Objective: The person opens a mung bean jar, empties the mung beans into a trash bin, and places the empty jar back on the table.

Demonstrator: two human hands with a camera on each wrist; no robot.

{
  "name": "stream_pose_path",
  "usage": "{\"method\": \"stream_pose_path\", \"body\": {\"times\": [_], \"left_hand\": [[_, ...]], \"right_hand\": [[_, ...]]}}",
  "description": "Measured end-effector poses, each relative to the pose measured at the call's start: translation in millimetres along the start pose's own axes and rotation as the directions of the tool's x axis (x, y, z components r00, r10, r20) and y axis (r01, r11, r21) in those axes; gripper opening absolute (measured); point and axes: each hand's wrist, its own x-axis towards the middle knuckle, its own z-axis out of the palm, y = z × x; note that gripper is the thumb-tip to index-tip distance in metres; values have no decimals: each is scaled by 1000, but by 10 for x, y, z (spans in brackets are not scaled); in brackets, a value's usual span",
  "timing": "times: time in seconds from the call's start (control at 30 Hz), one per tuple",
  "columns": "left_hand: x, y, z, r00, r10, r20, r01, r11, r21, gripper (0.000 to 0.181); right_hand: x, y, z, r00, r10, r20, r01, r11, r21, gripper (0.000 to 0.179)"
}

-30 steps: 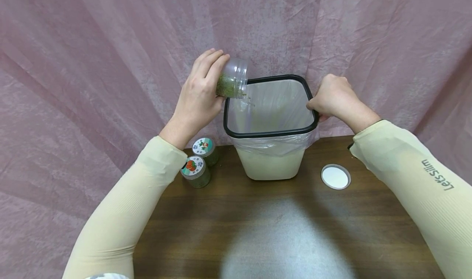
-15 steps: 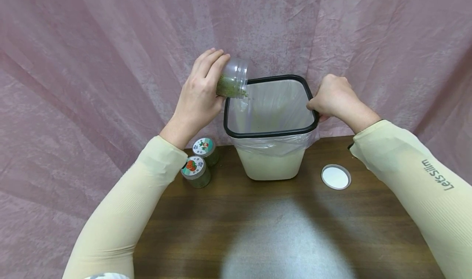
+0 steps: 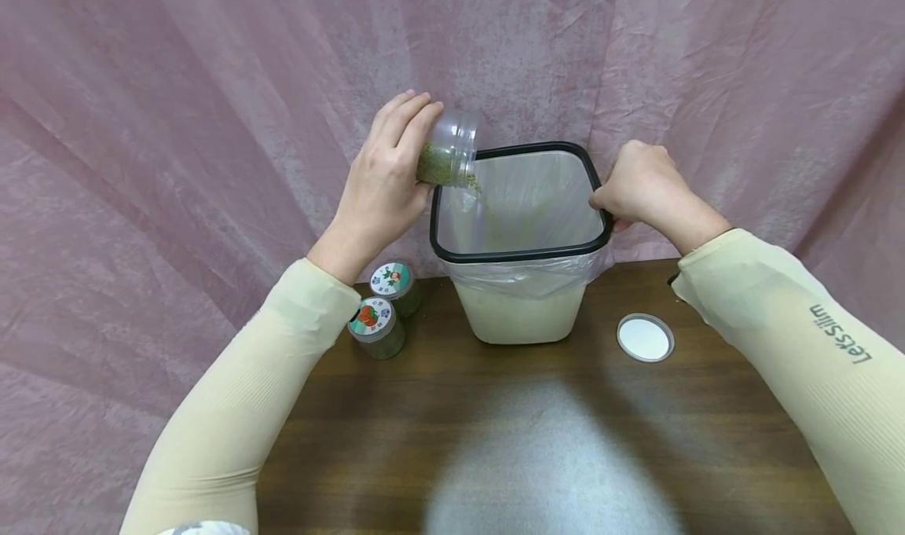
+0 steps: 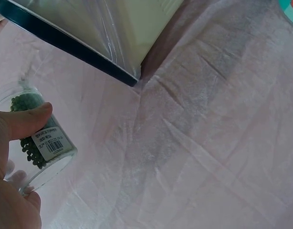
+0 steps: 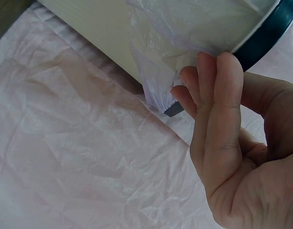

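Observation:
My left hand [image 3: 389, 162] grips a clear plastic jar [image 3: 452, 146] tipped on its side, its mouth over the left rim of a cream trash can [image 3: 519, 307]. Small green beads [image 3: 434, 166] lie along the jar's lower side, and some fall from its mouth into the can. In the left wrist view a barcode label [image 4: 52, 143] shows on the jar. The can has a black rim [image 3: 519, 256] and a clear liner bag [image 3: 537, 197] folded over its edge. At the right side, my right hand [image 3: 639, 185] pinches the rim between thumb and fingers.
Two lidded jars, one with a strawberry-like picture [image 3: 378, 327] and one with a figure [image 3: 394, 283], stand on the wooden table [image 3: 452, 425] left of the can. A round white-faced lid [image 3: 645, 338] lies at right. A pink curtain [image 3: 283, 64] hangs close behind.
More green beads now spill from the jar's mouth in a stream. The left hand and jar have shifted very slightly; the right hand stays on the rim.

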Motion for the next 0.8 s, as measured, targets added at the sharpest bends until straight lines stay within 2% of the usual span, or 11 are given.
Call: {"method": "stream_pose_path", "body": {"times": [0.8], "left_hand": [[2, 3, 23, 1000, 23, 2, -23, 999, 28, 70]], "right_hand": [[-7, 11, 2, 1000, -8, 8, 8, 1000, 1, 18]]}}
